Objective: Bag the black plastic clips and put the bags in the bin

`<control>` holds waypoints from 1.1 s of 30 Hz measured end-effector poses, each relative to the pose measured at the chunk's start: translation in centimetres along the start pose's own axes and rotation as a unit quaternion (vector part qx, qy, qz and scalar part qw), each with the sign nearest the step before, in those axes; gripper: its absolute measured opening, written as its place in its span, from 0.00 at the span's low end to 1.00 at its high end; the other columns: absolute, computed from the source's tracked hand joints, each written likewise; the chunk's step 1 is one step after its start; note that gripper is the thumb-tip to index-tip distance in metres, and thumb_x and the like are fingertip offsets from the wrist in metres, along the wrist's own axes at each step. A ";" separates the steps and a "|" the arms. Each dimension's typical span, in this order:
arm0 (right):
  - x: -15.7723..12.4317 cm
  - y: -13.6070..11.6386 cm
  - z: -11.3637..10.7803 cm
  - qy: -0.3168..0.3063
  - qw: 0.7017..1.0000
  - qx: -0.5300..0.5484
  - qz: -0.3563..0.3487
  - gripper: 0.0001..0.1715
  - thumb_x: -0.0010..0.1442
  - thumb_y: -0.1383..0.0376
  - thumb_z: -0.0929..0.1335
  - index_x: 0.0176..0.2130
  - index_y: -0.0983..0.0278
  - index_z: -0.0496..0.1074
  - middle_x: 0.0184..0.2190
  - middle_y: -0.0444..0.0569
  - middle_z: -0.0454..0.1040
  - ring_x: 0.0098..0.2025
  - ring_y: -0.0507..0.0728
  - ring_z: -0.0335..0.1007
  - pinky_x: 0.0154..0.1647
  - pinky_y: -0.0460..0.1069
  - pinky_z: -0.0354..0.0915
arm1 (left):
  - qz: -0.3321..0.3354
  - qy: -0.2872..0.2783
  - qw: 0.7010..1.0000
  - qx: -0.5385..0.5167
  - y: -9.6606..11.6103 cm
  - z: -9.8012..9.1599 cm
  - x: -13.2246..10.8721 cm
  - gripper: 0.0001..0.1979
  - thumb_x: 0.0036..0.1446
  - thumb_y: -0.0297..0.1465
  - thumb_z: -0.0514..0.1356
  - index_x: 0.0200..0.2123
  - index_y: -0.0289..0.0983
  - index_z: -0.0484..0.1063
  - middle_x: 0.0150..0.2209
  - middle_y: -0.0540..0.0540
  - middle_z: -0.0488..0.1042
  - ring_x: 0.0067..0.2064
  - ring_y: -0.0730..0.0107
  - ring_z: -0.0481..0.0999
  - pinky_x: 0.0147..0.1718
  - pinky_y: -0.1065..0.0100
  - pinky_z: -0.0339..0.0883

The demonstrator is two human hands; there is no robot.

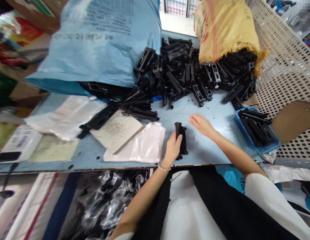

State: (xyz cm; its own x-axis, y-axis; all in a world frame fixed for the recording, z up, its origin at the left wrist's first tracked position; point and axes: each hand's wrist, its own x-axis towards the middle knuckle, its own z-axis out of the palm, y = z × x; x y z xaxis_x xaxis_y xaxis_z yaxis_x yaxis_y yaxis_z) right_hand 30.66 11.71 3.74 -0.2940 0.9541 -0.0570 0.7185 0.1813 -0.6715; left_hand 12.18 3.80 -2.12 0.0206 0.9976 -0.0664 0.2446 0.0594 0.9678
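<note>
Near the front edge of the blue-grey table, my left hand (173, 146) is wrapped round long black plastic parts (184, 141), seemingly two side by side, standing nearly lengthwise to me. To the right and a little farther off, my right hand (201, 124) is over the table with its fingers curled together. Whether anything small is in those fingers cannot be seen. Beyond both hands lies a large heap of similar black slotted parts (175, 80). A stack of clear plastic bags (147, 143) is to the left of my left hand.
A blue sack (99, 43) and a yellow woven sack (225, 30) spill black parts. At right stand a blue basket (272, 148) of parts and a perforated panel (292, 66). A cardboard piece (117, 130) lies left. Bagged items (109, 200) are below the table.
</note>
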 end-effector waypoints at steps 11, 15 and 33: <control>5.7 3.9 -0.2 0.231 0.941 -0.205 0.135 0.28 0.71 0.61 0.60 0.64 0.75 0.61 0.51 0.66 0.68 0.54 0.70 0.59 0.55 0.63 0.56 | 0.032 0.015 0.999 -0.039 0.1 1.0 1.8 0.26 0.65 0.36 0.56 0.65 0.40 0.62 0.68 0.36 0.62 0.70 0.53 0.61 0.69 0.48 0.54; -3.2 -0.2 3.6 0.187 0.963 -0.186 -0.054 0.34 0.71 0.54 0.59 0.68 0.68 0.55 0.50 0.62 0.68 0.51 0.68 0.60 0.53 0.63 0.59 | -0.050 0.034 0.962 -0.267 3.8 1.0 4.1 0.31 0.58 0.43 0.65 0.62 0.42 0.63 0.58 0.40 0.72 0.56 0.61 0.76 0.54 0.61 0.71; -1.4 -2.4 2.5 0.224 0.923 -0.168 -0.266 0.30 0.75 0.50 0.51 0.38 0.62 0.71 0.33 0.51 0.70 0.38 0.60 0.59 0.42 0.57 0.57 | -0.175 -0.020 0.895 -0.411 7.5 -1.6 0.1 0.23 0.46 0.47 0.72 0.35 0.35 0.72 0.22 0.52 0.73 0.23 0.75 0.71 0.24 0.73 0.65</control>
State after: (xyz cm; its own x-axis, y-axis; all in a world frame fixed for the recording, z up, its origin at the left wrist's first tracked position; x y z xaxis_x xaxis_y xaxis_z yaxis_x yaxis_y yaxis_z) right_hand 27.73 9.32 3.58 -0.4248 0.6986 0.5757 0.7247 0.6436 -0.2462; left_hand 12.43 4.36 5.49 0.1212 0.9116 -0.3927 -0.5515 0.3908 0.7370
